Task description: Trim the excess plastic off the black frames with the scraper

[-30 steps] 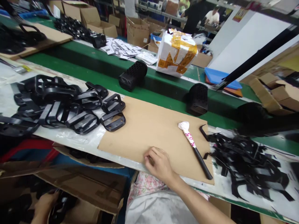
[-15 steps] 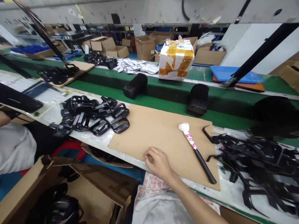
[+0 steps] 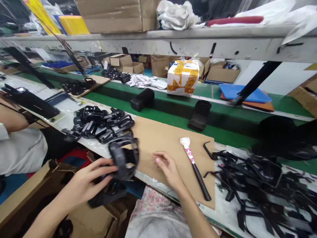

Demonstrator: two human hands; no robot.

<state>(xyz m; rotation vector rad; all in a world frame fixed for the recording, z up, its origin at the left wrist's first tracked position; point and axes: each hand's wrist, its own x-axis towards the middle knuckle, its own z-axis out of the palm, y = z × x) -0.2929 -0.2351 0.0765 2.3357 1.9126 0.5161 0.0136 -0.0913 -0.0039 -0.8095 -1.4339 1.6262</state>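
My left hand [image 3: 85, 181] grips a black plastic frame part [image 3: 122, 158], raised just over the table's near edge at the left end of a brown cardboard sheet [image 3: 160, 138]. My right hand [image 3: 167, 167] rests on the cardboard near its front edge, fingers loosely curled, holding nothing I can see. A black-handled tool with a white wrapped head [image 3: 195, 167] lies on the cardboard to the right of that hand. A pile of the same black frames [image 3: 99, 124] sits to the left on clear plastic.
A heap of black strips and scraps [image 3: 260, 178] covers the table at right. Two black mesh cylinders [image 3: 200, 115] lie on the green conveyor [image 3: 173, 120]. A taped white parcel [image 3: 183, 77] stands beyond. Another person's arm and white sleeve [image 3: 17, 145] are at the left. Open cartons sit below the table.
My left hand has come up from the carton under the table with a black frame part. My right hand lifted slightly on the cardboard. The view has tilted upward.
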